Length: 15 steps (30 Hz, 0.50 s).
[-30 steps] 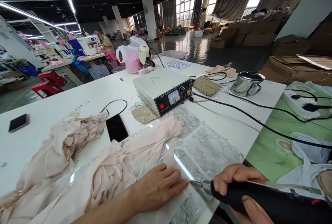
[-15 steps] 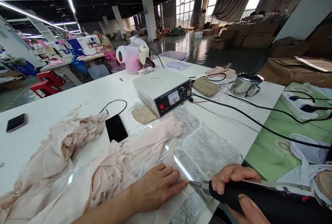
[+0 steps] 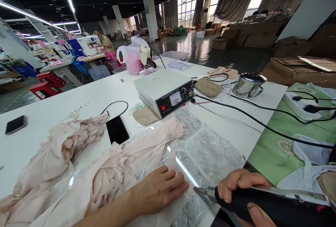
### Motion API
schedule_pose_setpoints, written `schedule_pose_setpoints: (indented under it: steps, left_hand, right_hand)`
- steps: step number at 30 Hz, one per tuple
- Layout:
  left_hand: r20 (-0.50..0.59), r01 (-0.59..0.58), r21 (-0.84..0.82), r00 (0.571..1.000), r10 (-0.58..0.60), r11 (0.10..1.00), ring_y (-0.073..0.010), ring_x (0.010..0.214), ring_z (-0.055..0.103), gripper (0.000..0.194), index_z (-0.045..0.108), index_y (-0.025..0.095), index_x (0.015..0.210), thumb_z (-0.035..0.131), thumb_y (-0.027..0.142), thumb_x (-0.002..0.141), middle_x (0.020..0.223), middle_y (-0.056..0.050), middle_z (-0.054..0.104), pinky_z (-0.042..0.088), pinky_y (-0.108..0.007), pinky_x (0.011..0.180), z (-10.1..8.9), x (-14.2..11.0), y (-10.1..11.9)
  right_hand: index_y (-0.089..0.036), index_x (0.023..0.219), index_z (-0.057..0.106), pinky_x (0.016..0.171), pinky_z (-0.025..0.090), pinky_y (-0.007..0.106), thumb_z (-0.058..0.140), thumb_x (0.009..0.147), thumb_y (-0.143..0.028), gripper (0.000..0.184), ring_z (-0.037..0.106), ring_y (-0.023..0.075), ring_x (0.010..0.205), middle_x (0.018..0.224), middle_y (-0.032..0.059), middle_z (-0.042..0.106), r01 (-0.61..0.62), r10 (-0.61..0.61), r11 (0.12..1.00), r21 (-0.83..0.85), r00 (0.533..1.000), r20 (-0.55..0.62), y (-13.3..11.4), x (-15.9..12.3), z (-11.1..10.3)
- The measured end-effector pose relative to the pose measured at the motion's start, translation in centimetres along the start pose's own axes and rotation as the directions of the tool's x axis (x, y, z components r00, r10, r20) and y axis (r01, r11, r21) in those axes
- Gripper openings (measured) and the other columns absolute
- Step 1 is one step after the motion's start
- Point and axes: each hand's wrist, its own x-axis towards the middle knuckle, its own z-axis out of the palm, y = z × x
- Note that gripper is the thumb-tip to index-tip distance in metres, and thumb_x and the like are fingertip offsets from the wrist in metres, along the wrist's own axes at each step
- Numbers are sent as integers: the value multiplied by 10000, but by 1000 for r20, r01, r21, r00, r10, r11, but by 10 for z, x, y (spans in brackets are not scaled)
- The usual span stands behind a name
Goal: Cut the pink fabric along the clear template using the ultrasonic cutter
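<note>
My left hand lies flat, fingers stretched out, pressing a pale pink fabric piece onto a scratched glass plate at the table's near edge. My right hand is wrapped round a black hand-held cutting tool; its metal tip points left, just right of my left fingertips. A black cable runs from the tool's side of the table to the white control box.
A heap of pink fabric pieces lies at left, beside a black phone; another phone sits far left. A steel pot, rubber rings, a pink bag and green cloth surround the work. A person sews in the distance.
The tool's tip has drawn back slightly to the right and lower, away from my left fingertips. My left hand stays flat on the fabric.
</note>
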Motion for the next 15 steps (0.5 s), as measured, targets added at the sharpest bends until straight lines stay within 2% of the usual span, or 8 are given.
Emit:
schedule_pose_setpoints:
  steps: [4, 8, 15]
  left_hand:
    - [44, -37, 50, 998, 35, 998, -168, 792, 525, 309, 512, 60, 1287, 380, 117, 1014, 1150, -150, 602, 420, -315, 691, -2, 0, 0]
    - [37, -55, 65, 998, 53, 996, -175, 803, 521, 297, 556, 35, 1245, 392, 116, 1010, 1149, -148, 613, 413, -315, 672, -3, 2, 0]
    - [53, -28, 79, 998, 24, 996, -203, 890, 569, 291, 573, 33, 1196, 367, 94, 1000, 1130, -174, 626, 432, -326, 706, -7, 5, 4]
  right_hand:
    - [-292, 939, 559, 566, 540, 337, 568, 897, -358, 80, 594, 178, 615, 765, 17, 542, -23, 22, 1000, 12, 1000, 18, -1, -2, 0]
    - [-297, 956, 558, 601, 546, 344, 568, 913, -351, 70, 599, 180, 643, 769, 14, 559, -27, 26, 999, 19, 999, 33, 0, -4, -3]
    - [-307, 961, 596, 569, 545, 351, 569, 901, -319, 67, 600, 186, 614, 764, 25, 572, -20, 15, 998, 55, 996, 86, 1, -5, -5]
